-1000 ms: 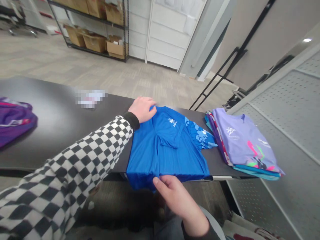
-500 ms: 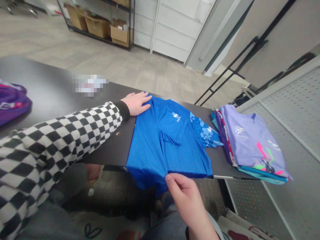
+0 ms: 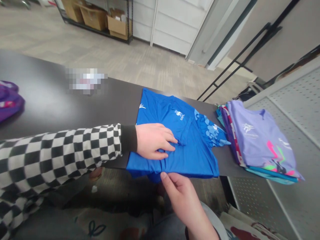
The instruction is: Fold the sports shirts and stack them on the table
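A bright blue T-shirt with a small white logo lies partly folded on the black table, its lower hem hanging over the near edge. My left hand, in a black-and-white checkered sleeve, lies flat on the shirt's near left part with fingers stretched out. My right hand comes up from below the table edge and pinches the shirt's hanging hem between thumb and fingers.
A stack of folded shirts, lilac on top, sits at the table's right end. A purple garment lies at the far left. A blurred small item rests mid-table. Shelving with cardboard boxes stands behind. A perforated grey panel is on the right.
My left hand has slid from the shirt's far top corner down to its near left part. My right hand stays at the hanging hem, shifted slightly left.
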Demonstrator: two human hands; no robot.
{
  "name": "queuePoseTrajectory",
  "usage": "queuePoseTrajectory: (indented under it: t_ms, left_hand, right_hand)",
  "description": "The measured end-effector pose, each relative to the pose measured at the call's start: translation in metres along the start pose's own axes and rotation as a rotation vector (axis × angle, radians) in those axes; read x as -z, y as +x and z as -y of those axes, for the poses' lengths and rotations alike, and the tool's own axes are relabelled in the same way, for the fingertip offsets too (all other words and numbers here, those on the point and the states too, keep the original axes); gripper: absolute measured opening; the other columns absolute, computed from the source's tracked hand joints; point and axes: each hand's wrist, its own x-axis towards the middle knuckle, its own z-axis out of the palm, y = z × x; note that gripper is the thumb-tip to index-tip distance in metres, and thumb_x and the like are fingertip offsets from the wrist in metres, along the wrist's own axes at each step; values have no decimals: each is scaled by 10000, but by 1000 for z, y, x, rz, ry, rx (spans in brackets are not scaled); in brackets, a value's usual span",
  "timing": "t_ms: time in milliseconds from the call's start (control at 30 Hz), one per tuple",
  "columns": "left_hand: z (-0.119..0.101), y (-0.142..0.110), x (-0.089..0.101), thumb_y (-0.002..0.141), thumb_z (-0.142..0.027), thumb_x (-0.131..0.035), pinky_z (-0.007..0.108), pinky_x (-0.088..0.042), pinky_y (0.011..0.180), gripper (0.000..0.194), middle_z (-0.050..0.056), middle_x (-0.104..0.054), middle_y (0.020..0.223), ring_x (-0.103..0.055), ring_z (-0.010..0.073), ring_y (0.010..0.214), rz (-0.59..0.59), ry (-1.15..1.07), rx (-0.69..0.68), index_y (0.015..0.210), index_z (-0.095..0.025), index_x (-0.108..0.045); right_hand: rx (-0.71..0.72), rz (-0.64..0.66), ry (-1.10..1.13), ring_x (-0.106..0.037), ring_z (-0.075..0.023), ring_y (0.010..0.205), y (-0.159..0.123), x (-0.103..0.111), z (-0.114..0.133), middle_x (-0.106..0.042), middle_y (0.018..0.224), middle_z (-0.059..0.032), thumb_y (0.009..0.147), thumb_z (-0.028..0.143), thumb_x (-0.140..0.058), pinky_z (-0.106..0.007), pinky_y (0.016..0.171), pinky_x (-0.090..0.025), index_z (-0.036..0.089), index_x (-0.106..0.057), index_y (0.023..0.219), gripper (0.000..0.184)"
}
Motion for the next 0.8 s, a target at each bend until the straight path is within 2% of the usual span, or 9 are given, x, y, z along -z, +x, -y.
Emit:
queuePoseTrajectory:
  t_ms: [100,233,367,467,533,633,700,800]
  left_hand:
    - [2,0,-16,1043,-452,-606,502,-403,1336,407,-10,-654,1641,-581,308,1540,-36,-1,-23,1398,-400,-798]
    - [5,2,-18,1047,-450,-672,541,-359,1358,379,-9,-654,1642,-549,319,1574,-49,19,55,1405,-407,-786]
    - [-3,9,-16,1054,-381,-702,559,-407,1297,269,57,-737,1530,-614,338,1493,-234,167,106,1275,-296,-828]
    - [-4,10,-9,1081,-393,-657,486,-509,1136,258,105,-798,1339,-714,310,1282,-334,235,136,1190,-225,-818]
    - [0,4,-2,1093,-412,-621,429,-541,975,274,107,-805,1134,-737,278,1077,-316,234,131,1064,-207,-800]
    - [7,-12,5,1060,-506,-666,383,-514,840,329,75,-753,937,-698,250,905,-178,162,29,912,-221,-734]
    - [8,-24,4,994,-594,-742,382,-504,857,367,76,-747,976,-689,260,935,-133,113,-7,954,-229,-726]
    - [7,-38,-1,931,-648,-792,421,-496,973,458,107,-750,1160,-689,301,1079,-141,76,20,1127,-238,-735]
  right_hand:
    - [-6,-21,-1,-421,-170,660,0,0,0,-498,640,0,988,802,-572,-312,612,-343,215,-604,666,671]
    - [10,-23,5,-462,-170,661,-4,3,1,-535,654,-3,1006,791,-578,-302,619,-371,195,-676,704,675]
    - [58,-94,-16,-515,-165,661,-9,6,4,-589,677,-7,1040,770,-570,-282,625,-411,178,-727,755,675]
    - [86,-155,-44,-547,-167,646,-12,7,7,-615,673,-14,1064,752,-544,-272,618,-439,177,-738,756,681]
    - [99,-182,-65,-562,-168,628,-13,7,7,-624,659,-18,1075,734,-539,-267,607,-450,180,-736,735,680]
    - [110,-204,-96,-587,-173,610,-15,6,6,-650,643,-22,1085,680,-562,-263,592,-459,188,-741,720,638]
    - [113,-222,-113,-610,-177,612,-16,5,6,-682,652,-24,1088,622,-587,-263,594,-462,194,-761,747,575]
    - [123,-260,-129,-629,-165,599,-19,5,5,-719,670,-13,1083,525,-616,-261,594,-452,207,-783,781,469]
